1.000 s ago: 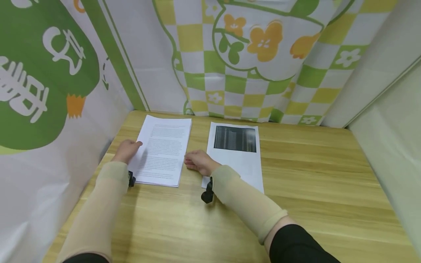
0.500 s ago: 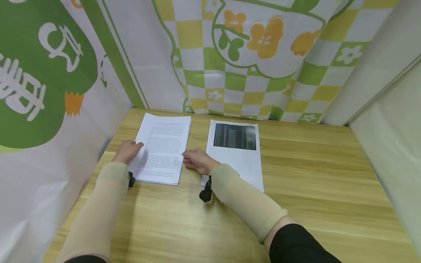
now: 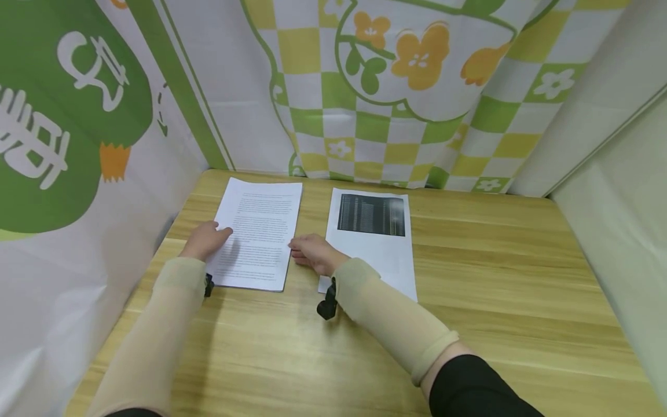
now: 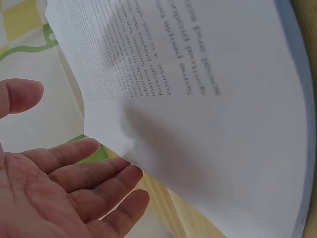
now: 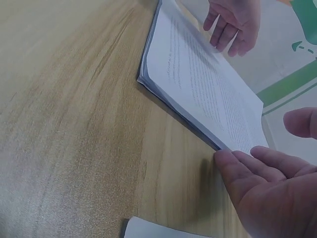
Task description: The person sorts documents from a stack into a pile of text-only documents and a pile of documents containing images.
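A stack of printed paper [image 3: 260, 231] lies on the left part of the wooden table, its top sheet covered in text lines. At the stack's left edge is my left hand [image 3: 204, 240], fingers extended, with the thumb held above the top sheet; in the left wrist view its fingertips [image 4: 131, 171] touch the paper's edge. My right hand [image 3: 316, 253] stands on the opposite side, its straight fingertips [image 5: 225, 157] against the right edge of the stack. Neither hand curls round the paper. Slightly uneven sheet edges show in the right wrist view.
To the right lies another sheet [image 3: 370, 255] with a dark printed block at its top, partly covered by my right forearm. A patterned cloth [image 3: 385, 133] hangs behind the wooden table [image 3: 495, 289], and white sheeting [image 3: 130, 231] borders it on the left.
My left hand has shifted slightly to the right at the stack's edge. The right hand has moved a touch left, up to the paper. The view has tilted slightly.
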